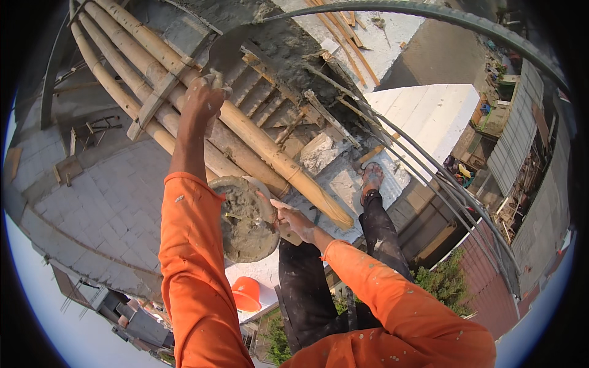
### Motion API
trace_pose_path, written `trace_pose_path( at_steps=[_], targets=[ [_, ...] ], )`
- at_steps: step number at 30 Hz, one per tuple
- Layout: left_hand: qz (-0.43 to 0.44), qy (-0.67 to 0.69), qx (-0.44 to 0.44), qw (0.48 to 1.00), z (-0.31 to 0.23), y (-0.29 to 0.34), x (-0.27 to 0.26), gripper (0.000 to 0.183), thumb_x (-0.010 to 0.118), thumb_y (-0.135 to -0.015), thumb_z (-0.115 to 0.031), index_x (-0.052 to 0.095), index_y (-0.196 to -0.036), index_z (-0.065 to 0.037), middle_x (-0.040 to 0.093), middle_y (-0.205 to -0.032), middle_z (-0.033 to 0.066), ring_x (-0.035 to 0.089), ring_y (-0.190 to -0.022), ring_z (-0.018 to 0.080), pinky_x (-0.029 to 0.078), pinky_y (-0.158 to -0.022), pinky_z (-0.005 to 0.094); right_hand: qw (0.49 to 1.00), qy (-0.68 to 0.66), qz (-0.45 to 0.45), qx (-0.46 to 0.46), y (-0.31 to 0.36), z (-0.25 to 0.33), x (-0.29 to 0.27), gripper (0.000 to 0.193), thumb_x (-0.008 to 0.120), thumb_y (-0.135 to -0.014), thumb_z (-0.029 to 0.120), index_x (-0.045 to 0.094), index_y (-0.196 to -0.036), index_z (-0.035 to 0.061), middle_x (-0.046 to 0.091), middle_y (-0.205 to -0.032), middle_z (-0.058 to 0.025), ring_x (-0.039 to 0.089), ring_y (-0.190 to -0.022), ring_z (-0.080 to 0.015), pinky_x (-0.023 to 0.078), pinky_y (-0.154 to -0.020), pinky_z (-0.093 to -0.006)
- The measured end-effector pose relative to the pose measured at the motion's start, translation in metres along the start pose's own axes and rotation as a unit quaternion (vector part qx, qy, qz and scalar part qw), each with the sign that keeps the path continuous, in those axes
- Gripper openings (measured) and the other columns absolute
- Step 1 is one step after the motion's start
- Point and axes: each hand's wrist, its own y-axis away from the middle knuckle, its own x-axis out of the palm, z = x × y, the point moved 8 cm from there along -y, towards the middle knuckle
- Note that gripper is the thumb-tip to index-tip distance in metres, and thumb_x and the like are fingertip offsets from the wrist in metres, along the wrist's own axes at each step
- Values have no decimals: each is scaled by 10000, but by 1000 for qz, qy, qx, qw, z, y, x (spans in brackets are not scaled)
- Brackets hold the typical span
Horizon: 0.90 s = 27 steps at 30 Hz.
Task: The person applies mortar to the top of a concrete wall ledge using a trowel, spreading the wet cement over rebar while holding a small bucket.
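While the person stands high on a white ledge above rooftops, the head view shows the left hand stretched up and closed on the handle of a steel trowel, whose blade lies against wet grey mortar on the wall above. The right hand grips the edge of a round mortar board heaped with wet cement, held tilted at chest height, just beside the left sleeve.

A bundle of bamboo poles slants under the raised arm, and bent rebar curves out to the right. One sandalled foot rests near the ledge's rim, with an orange bucket lying lower down.

As I judge it, the board's tilt could let cement slide off and fall to the yard below, since only one hand steadies it. The long upward reach shifts weight toward the edge, so a slip of the sandal on splashed mortar could mean a fall. The rebar ends lie near the leg and could snag the trousers.
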Motion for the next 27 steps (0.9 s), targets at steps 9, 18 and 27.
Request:
trace_pose_path(
  at_steps=[9, 18, 27],
  targets=[
    [55, 343, -11, 938, 4, 4, 13, 247, 578, -866, -272, 566, -923, -32, 545, -745, 52, 544, -543, 127, 443, -460, 273, 998, 54, -2, -16, -6, 2, 1, 510, 408, -942, 229, 373, -1415, 40, 515, -1278, -33, 498, -1003, -113, 379, -898, -259],
    [166, 377, -60, 909, -17, 63, 108, 234, 538, -915, -283, 529, -958, -54, 532, -670, 40, 534, -493, 123, 436, -408, 280, 998, 55, -10, 23, 3, 7, 3, 521, 396, -952, 266, 357, -1426, 53, 486, -1328, -56, 489, -1108, -165, 366, -951, -291],
    [157, 751, -47, 639, -131, -10, 147, 356, 467, -962, -380, 454, -1090, -48, 530, -730, 76, 555, -532, 166, 485, -440, 328, 998, 56, 2, 0, -9, -24, -21, 414, 402, -968, 301, 455, -1307, 70, 540, -1207, -80, 517, -1080, -191, 419, -894, -351]
  ],
)
